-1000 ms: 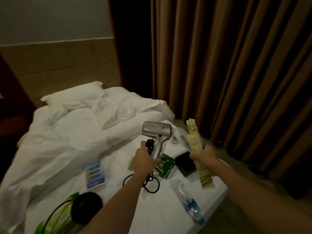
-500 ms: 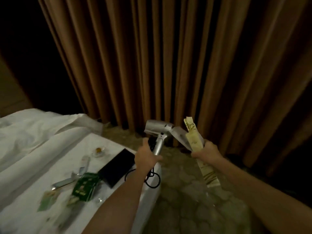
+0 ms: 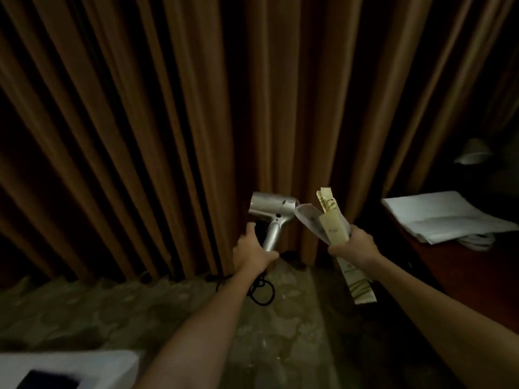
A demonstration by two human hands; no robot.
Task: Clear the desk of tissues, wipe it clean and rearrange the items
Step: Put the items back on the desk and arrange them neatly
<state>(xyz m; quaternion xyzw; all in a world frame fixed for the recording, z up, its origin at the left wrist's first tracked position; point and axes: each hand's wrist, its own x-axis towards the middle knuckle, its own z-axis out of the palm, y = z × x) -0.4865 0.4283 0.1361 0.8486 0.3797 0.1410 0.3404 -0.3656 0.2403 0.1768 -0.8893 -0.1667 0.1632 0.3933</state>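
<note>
Both hands grip: left hand (image 3: 252, 252) hairdryer (image 3: 273, 217), right hand (image 3: 355, 248) packets (image 3: 334, 230) (cream).

Silver hair dryer (image 3: 271, 210) upright, cord (image 3: 262, 293) dangling; cream packets (image 3: 333, 231) bunched (tilted).

A single wide-angle camera worn on the person's head looks forward and down, facing brown curtains (image 3: 168, 122) close ahead. Both forearms (image 3: 196, 327) reach up from the bottom edge to mid-frame. The floor (image 3: 84, 310) lies below, a white bed corner (image 3: 84, 360) at lower left, a dark desk (image 3: 463, 276) at right.
</note>
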